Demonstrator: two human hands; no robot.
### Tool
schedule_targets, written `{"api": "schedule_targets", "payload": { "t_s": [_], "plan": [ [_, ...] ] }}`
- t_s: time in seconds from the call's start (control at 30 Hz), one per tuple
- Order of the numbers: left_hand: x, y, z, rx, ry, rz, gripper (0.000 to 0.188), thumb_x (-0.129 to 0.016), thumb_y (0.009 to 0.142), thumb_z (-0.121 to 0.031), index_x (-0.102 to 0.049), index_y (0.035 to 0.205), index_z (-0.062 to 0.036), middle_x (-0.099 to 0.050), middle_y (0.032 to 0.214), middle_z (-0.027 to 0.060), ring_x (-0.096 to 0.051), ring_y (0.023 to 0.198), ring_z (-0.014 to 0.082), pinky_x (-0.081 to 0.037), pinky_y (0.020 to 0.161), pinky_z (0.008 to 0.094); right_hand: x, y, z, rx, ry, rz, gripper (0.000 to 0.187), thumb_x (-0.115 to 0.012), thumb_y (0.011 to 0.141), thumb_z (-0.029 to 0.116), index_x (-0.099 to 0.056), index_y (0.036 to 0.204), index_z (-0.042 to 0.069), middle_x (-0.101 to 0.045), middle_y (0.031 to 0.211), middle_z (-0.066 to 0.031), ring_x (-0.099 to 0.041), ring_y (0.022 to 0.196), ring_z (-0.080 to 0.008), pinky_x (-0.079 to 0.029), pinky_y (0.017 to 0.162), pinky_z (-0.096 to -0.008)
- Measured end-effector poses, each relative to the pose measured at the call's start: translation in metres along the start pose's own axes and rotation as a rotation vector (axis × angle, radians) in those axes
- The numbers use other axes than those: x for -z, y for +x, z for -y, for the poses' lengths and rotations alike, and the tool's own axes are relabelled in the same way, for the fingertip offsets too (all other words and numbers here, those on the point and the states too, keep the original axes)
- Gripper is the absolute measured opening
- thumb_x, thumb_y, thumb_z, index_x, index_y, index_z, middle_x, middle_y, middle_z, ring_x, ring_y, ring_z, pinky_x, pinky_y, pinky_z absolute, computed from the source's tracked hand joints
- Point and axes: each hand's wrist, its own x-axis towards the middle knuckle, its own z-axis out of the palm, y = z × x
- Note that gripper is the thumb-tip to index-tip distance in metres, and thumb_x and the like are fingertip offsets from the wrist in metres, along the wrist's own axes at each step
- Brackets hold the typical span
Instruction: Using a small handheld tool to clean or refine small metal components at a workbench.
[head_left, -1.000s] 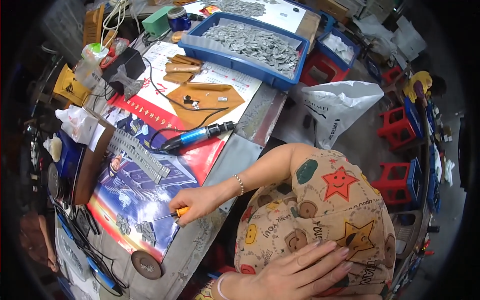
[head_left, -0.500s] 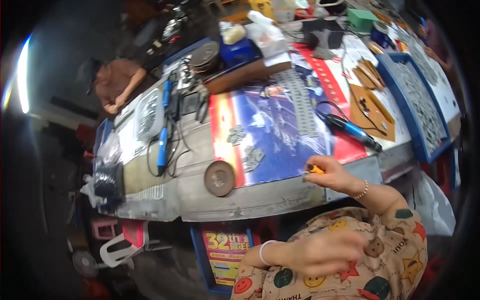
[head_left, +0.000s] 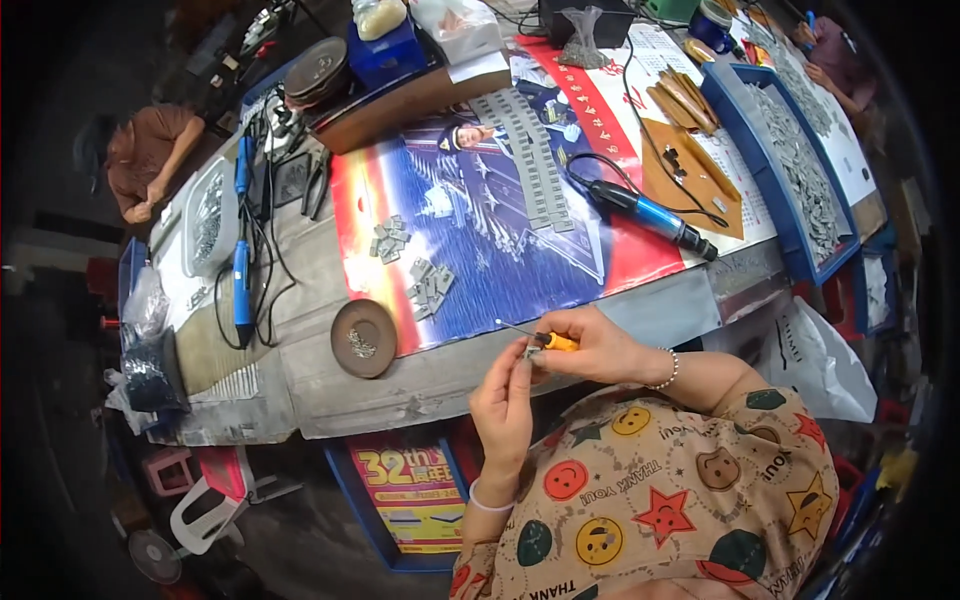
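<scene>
My left hand (head_left: 503, 405) pinches a small grey piece (head_left: 532, 351) between thumb and fingers, over the near table edge. Close against it, my right hand (head_left: 598, 348) is closed around a small screwdriver (head_left: 562, 343) with an orange-and-black handle. Its thin shaft points left past my left fingertips; whether it touches the piece I cannot tell. Just beyond lie two loose clusters of flat grey pieces (head_left: 430, 287) on a colourful poster sheet (head_left: 470, 235). Left of my hands sits a round brown dish (head_left: 342, 350) with tiny metal parts in it.
Rows of grey pieces (head_left: 535, 165) stand farther back, beside a corded blue electric screwdriver (head_left: 655, 220). A blue tray (head_left: 790, 195) heaped with grey parts is at the right. Left are pliers (head_left: 316, 185), blue corded tools (head_left: 242, 290) and a clear tub (head_left: 210, 220). A co-worker (head_left: 150, 160) sits far left.
My left hand has risen from in front of my body to meet my right hand. My right hand has moved left with the screwdriver. The whole view has shifted.
</scene>
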Motion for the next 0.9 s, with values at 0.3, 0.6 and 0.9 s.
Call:
{"api": "schedule_targets", "payload": {
  "t_s": [0.3,0.6,0.9],
  "plan": [
    [0.008,-0.007,0.008,0.148,-0.213,-0.101,0.019,-0.052,0.095,-0.007,-0.057,0.110,0.0042,-0.065,0.088,0.0071,-0.059,0.072,0.0090,-0.049,0.068,0.0207,0.001,-0.036,0.027,0.320,-0.598,-0.077,0.031,-0.063,0.081,0.008,-0.053,0.109,0.002,-0.060,0.090,-0.0146,-0.061,0.070,-0.0313,-0.050,0.061,-0.0374],
    [0.015,-0.007,0.013,0.298,-0.383,-0.128,0.021,-0.052,0.093,-0.005,-0.056,0.111,0.0052,-0.067,0.089,0.0130,-0.064,0.070,0.0137,-0.053,0.064,0.0244,0.007,-0.042,0.033,0.430,-0.732,0.038,0.037,-0.063,0.078,-0.002,-0.054,0.115,-0.001,-0.056,0.097,-0.0148,-0.061,0.078,-0.0307,-0.051,0.065,-0.0358],
    [0.015,-0.007,0.012,0.276,-0.319,-0.161,0.022,-0.054,0.093,-0.004,-0.058,0.111,0.0060,-0.068,0.087,0.0134,-0.065,0.070,0.0140,-0.053,0.064,0.0249,0.005,-0.040,0.025,0.417,-0.756,0.072,0.038,-0.062,0.079,-0.002,-0.054,0.116,-0.002,-0.055,0.098,-0.0152,-0.061,0.081,-0.0317,-0.052,0.065,-0.0371]
  ]
}}
